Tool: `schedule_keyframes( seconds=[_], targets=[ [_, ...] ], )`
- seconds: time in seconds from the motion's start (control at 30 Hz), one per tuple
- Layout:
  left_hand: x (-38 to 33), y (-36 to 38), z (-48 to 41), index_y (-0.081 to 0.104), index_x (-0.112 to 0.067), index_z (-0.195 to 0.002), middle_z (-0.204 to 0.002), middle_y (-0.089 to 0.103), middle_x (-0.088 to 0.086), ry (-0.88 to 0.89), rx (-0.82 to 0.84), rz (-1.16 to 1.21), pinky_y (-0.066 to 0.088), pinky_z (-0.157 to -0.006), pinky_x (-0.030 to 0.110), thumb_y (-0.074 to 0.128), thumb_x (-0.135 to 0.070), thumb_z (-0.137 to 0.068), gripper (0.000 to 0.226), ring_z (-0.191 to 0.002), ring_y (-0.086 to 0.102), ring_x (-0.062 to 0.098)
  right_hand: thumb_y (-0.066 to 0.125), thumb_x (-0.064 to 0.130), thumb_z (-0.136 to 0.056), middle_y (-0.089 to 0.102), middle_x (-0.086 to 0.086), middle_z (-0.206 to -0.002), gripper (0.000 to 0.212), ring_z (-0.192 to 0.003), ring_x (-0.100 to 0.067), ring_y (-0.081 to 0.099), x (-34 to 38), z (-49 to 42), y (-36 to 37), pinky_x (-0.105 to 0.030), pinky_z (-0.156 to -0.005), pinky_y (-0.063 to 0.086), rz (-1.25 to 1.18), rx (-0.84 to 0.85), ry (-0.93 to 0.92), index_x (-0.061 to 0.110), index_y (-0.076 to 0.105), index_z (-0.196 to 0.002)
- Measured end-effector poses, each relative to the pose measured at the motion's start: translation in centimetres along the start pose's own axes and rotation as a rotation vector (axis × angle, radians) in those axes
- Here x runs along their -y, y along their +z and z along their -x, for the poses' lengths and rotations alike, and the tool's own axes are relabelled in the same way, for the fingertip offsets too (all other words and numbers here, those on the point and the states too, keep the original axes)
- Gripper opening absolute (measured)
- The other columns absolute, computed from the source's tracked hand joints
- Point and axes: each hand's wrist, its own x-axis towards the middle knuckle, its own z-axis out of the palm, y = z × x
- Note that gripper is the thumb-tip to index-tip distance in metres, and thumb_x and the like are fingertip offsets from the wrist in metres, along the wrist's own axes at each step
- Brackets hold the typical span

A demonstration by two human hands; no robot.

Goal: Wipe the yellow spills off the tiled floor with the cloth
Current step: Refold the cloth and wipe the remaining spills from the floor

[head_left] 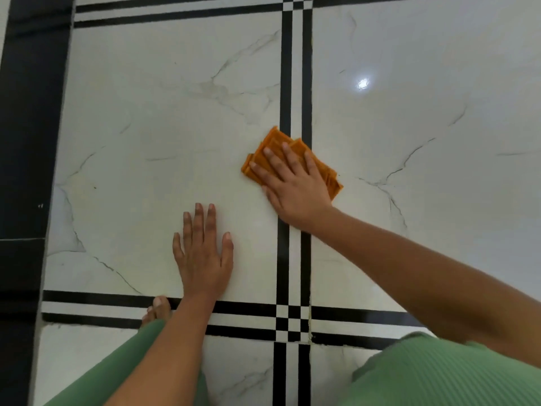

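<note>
A folded orange cloth (273, 145) lies flat on the white marbled floor tile (164, 118), across the black-and-white strip (296, 83) that runs away from me. My right hand (292, 183) presses down on the cloth with its fingers spread over it. My left hand (203, 253) rests flat on the same tile nearer to me, fingers apart, holding nothing. Faint yellowish smears (87, 183) show on the tile's left part; no bold yellow spill is visible.
A wide black border (26, 142) runs along the left. A second striped band (102, 309) crosses in front of my knees, which are in green cloth (439, 373). My bare toes (158, 309) touch that band. A lamp's glare (363, 82) shines on the right tile.
</note>
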Motion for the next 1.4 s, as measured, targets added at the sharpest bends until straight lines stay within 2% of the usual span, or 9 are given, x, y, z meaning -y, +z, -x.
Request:
schedule_keyframes(
  seconds=[0.2,0.4,0.6,0.67,0.8,1.0,1.2,1.3,1.4],
  targets=[
    [-0.5,-0.4,-0.4,0.009,-0.026,-0.148,-0.157,0.004,-0.002,0.072,-0.005,-0.015,0.002,-0.113,0.045,0.013,-0.049,-0.088,0.064,-0.144,-0.001,0.016,0.034,0.044,-0.094,0.034,0.003,-0.15,0.048,-0.141,-0.031,0.021,-0.5,8.7,1.6,-0.055,-0.111,0.009,0.134,0.128,-0.732,0.039,0.031,-0.141],
    [-3.5,0.6,-0.6,0.002,-0.028,-0.146,-0.154,-0.001,-0.007,0.176,0.026,-0.034,0.003,-0.113,0.044,0.014,-0.048,-0.089,0.062,-0.143,0.001,0.016,0.011,0.048,-0.093,0.021,0.001,-0.155,0.053,-0.144,-0.031,0.006,-4.6,2.7,-0.5,-0.053,-0.113,0.001,0.029,-0.091,0.089,0.041,0.019,-0.144],
    [-6.1,1.0,-1.4,0.003,-0.027,-0.146,-0.154,-0.002,-0.005,0.234,-0.004,-0.01,0.0,-0.112,0.043,0.014,-0.048,-0.09,0.061,-0.142,-0.003,0.015,0.022,0.043,-0.097,0.032,0.005,-0.149,0.044,-0.139,-0.032,0.027,-6.3,14.0,0.8,-0.051,-0.11,0.013,0.171,0.076,-0.583,0.04,0.03,-0.141],
    [-7.2,1.4,-1.4,0.007,-0.027,-0.147,-0.155,0.002,-0.005,0.287,0.004,-0.014,0.0,-0.112,0.042,0.015,-0.046,-0.091,0.06,-0.143,-0.001,0.016,0.01,0.042,-0.098,0.042,0.001,-0.144,0.047,-0.134,-0.033,0.037,-10.9,11.3,-0.3,-0.044,-0.106,0.016,0.214,-0.054,-0.377,0.036,0.037,-0.136],
    [-9.5,1.9,-1.6,0.011,-0.026,-0.148,-0.157,0.009,-0.001,0.327,0.02,-0.009,0.002,-0.112,0.043,0.016,-0.047,-0.091,0.061,-0.144,0.003,0.018,0.014,0.048,-0.094,0.032,-0.001,-0.151,0.052,-0.141,-0.033,0.02,-12.3,7.3,-1.1,-0.05,-0.111,0.01,0.078,-0.184,0.282,0.037,0.026,-0.143],
    [-11.5,2.2,-1.8,0.015,-0.024,-0.148,-0.156,0.014,0.002,0.394,0.017,-0.038,0.007,-0.111,0.045,0.02,-0.045,-0.091,0.061,-0.144,0.011,0.021,0.011,0.043,-0.097,0.036,0.002,-0.148,0.047,-0.138,-0.03,0.029,-11.2,14.6,0.1,-0.049,-0.109,0.017,0.186,-0.003,-0.304,0.039,0.029,-0.14],
    [-13.4,2.6,-2.4,0.016,-0.023,-0.148,-0.156,0.016,0.002,0.415,0.028,-0.031,0.01,-0.112,0.047,0.019,-0.045,-0.09,0.062,-0.143,0.013,0.023,0.009,0.048,-0.088,0.025,0.001,-0.154,0.059,-0.143,-0.031,0.015,-13.3,10.2,-1.1,-0.049,-0.112,0.008,-0.022,-0.167,0.512,0.039,0.023,-0.144],
    [-14.8,2.3,-3.8,0.016,-0.024,-0.148,-0.156,0.015,0.001,0.398,0.014,-0.012,0.011,-0.112,0.049,0.016,-0.047,-0.09,0.063,-0.143,0.012,0.023,0.023,0.044,-0.092,0.042,0.0,-0.146,0.05,-0.135,-0.031,0.036,-8.7,14.0,0.6,-0.046,-0.106,0.018,0.008,-0.175,0.187,0.037,0.035,-0.14],
    [-15.8,2.2,-5.9,0.017,-0.023,-0.148,-0.156,0.017,0.002,0.409,-0.005,-0.013,0.013,-0.111,0.05,0.015,-0.047,-0.089,0.063,-0.143,0.013,0.024,0.025,0.043,-0.094,0.043,0.004,-0.145,0.046,-0.134,-0.028,0.039,-13.7,12.8,-0.4,-0.045,-0.107,0.026,0.16,-0.072,-0.11,0.038,0.035,-0.139]
  ],
)
